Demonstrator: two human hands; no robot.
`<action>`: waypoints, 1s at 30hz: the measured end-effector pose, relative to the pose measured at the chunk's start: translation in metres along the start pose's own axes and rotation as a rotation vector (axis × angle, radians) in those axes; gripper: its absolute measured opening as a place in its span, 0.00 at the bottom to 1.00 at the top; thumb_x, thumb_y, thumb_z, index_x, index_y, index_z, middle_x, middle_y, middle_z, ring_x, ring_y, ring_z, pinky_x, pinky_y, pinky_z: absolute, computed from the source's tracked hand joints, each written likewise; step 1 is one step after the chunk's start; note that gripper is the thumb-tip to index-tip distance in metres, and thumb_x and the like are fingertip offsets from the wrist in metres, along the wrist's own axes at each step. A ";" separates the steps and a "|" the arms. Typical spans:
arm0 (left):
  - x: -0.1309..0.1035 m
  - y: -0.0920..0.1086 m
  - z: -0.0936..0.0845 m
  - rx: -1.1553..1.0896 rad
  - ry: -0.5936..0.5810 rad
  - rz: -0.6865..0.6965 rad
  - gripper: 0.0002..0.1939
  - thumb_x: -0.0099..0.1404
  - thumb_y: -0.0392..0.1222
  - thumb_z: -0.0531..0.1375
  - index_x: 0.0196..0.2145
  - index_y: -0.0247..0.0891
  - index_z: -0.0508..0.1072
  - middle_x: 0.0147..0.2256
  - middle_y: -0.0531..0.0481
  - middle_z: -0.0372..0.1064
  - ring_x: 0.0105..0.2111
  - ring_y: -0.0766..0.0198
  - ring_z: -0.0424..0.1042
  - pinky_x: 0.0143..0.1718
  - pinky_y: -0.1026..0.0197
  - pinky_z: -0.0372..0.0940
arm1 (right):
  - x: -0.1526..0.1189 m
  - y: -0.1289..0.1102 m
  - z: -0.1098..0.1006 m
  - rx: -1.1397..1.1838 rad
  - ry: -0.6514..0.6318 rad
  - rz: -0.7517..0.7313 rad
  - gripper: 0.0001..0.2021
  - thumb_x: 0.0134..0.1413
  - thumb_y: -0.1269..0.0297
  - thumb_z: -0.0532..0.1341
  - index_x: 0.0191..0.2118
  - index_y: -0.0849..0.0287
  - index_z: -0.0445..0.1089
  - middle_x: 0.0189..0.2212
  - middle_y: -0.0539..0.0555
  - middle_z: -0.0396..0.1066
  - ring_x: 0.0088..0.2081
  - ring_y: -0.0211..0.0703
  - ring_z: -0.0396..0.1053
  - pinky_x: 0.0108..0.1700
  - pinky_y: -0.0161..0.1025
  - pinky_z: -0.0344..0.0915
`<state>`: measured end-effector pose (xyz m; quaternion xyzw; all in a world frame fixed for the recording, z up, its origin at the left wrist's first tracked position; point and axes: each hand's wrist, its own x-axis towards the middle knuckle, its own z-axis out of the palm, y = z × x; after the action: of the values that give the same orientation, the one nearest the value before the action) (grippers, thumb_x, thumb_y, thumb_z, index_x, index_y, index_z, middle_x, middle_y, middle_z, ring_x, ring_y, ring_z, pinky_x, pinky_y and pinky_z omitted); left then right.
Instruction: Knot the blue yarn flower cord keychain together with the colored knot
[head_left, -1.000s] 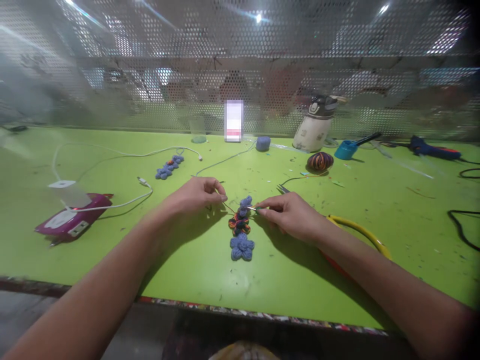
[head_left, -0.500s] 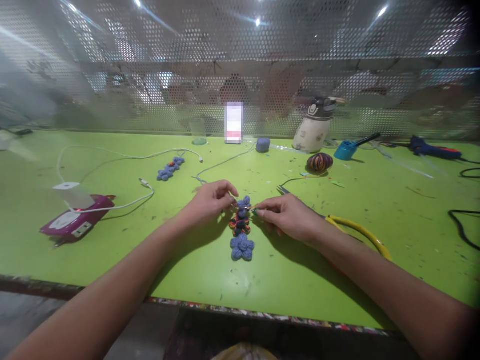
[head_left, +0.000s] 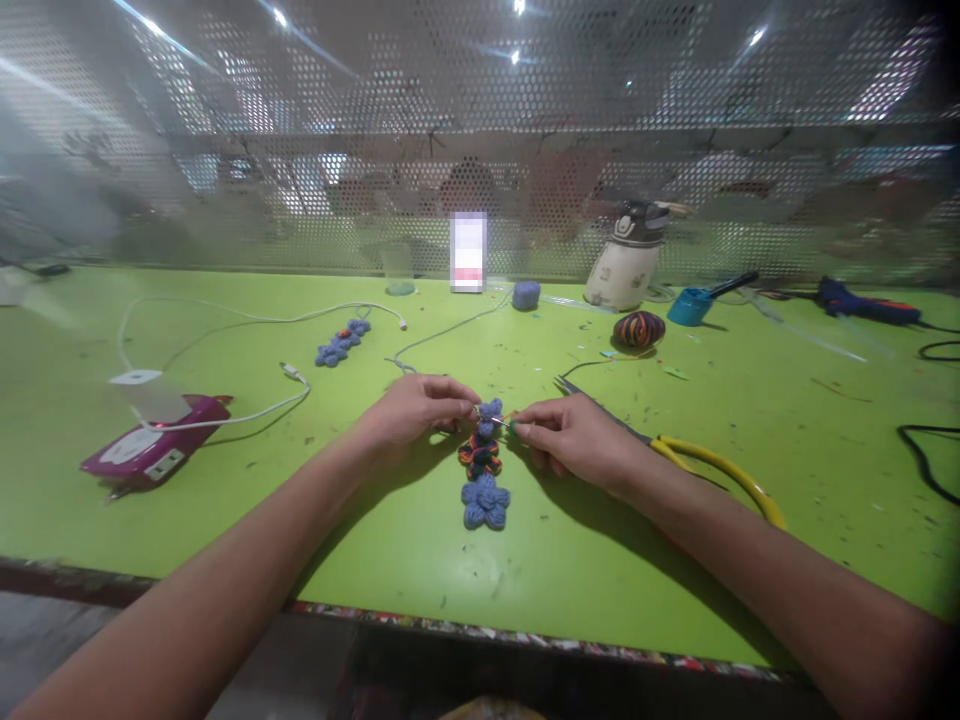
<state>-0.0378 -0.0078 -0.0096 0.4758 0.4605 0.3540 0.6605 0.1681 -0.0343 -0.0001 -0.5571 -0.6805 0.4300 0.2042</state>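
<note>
A crocheted flower strip (head_left: 485, 499) hangs between my hands over the green table, with blue flowers at top and bottom and a dark multicoloured one between. My left hand (head_left: 420, 408) pinches the top blue flower at its left edge. In my right hand (head_left: 566, 432) is a crochet hook (head_left: 513, 427) with a green handle, its metal shaft against the top flower. Blue yarn trails behind my left hand to a blue ball (head_left: 526, 295). A multicoloured yarn ball (head_left: 639, 330) lies behind my right hand.
Yellow-handled scissors (head_left: 716, 462) lie beside my right forearm. At left are a purple power strip (head_left: 157, 440), white cables and another flower strip (head_left: 343, 342). Behind stand a lit phone (head_left: 469, 252), a clear cup (head_left: 399, 270), a bottle (head_left: 624, 262) and a blue container (head_left: 690, 307).
My left hand's fingers have lowered and straightened a little at the top flower. The hook stays in my right hand, and the whole view has shifted slightly.
</note>
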 end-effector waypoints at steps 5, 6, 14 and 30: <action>0.004 -0.007 -0.003 0.009 -0.050 0.057 0.11 0.51 0.29 0.67 0.35 0.30 0.76 0.29 0.42 0.74 0.28 0.64 0.72 0.36 0.59 0.65 | 0.002 0.001 0.002 -0.003 0.007 0.021 0.11 0.59 0.67 0.56 0.37 0.64 0.76 0.16 0.48 0.65 0.15 0.30 0.55 0.20 0.32 0.52; 0.005 -0.008 -0.004 0.013 -0.062 0.050 0.12 0.51 0.29 0.67 0.36 0.30 0.76 0.29 0.42 0.75 0.28 0.64 0.72 0.36 0.58 0.64 | 0.002 0.001 0.002 0.001 0.007 0.019 0.11 0.59 0.67 0.56 0.38 0.65 0.75 0.16 0.48 0.65 0.15 0.30 0.55 0.20 0.32 0.52; 0.003 -0.002 0.000 0.044 -0.040 -0.042 0.05 0.52 0.28 0.66 0.30 0.28 0.75 0.25 0.45 0.73 0.24 0.68 0.68 0.31 0.62 0.62 | 0.001 0.003 0.004 0.153 -0.016 0.024 0.09 0.59 0.68 0.57 0.37 0.65 0.74 0.15 0.47 0.65 0.14 0.29 0.54 0.19 0.31 0.51; -0.001 0.003 -0.001 -0.206 -0.182 -0.083 0.06 0.50 0.28 0.67 0.25 0.31 0.72 0.21 0.51 0.67 0.21 0.71 0.61 0.28 0.64 0.57 | 0.003 0.009 -0.013 0.336 -0.135 -0.001 0.15 0.51 0.56 0.64 0.36 0.65 0.75 0.17 0.49 0.66 0.15 0.28 0.55 0.19 0.31 0.50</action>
<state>-0.0392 -0.0079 -0.0063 0.4160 0.3794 0.3270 0.7590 0.1824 -0.0267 -0.0010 -0.4845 -0.6118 0.5739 0.2483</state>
